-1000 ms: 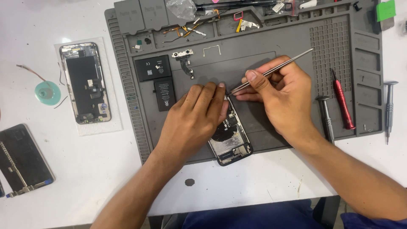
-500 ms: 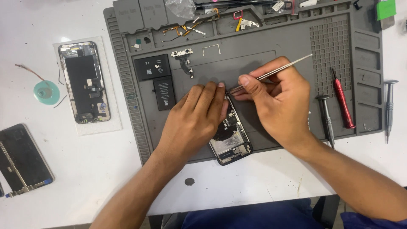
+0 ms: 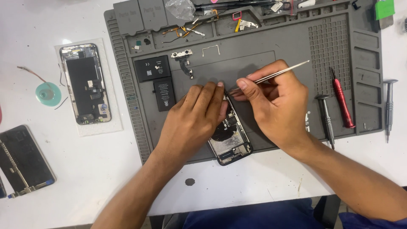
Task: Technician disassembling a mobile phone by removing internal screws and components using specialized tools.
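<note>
An opened phone body (image 3: 231, 142) lies on the grey repair mat (image 3: 296, 55), its insides showing. My left hand (image 3: 195, 121) lies flat over its upper left part and holds it down. My right hand (image 3: 275, 104) grips metal tweezers (image 3: 275, 76), whose tips reach the phone's top end right beside my left fingertips. A black L-shaped battery (image 3: 157, 80) and a small camera flex part (image 3: 184, 59) lie on the mat to the left of my hands.
A red screwdriver (image 3: 341, 104) and a black screwdriver (image 3: 325, 118) lie on the mat's right; a grey one (image 3: 389, 106) lies off it. Left on the white table: another opened phone (image 3: 85, 82) on a cloth, a green tape roll (image 3: 48, 93), a detached screen (image 3: 23, 161).
Nearly nothing moved: both hands stay on the phone, and the tweezers have shifted only slightly at its top end.
</note>
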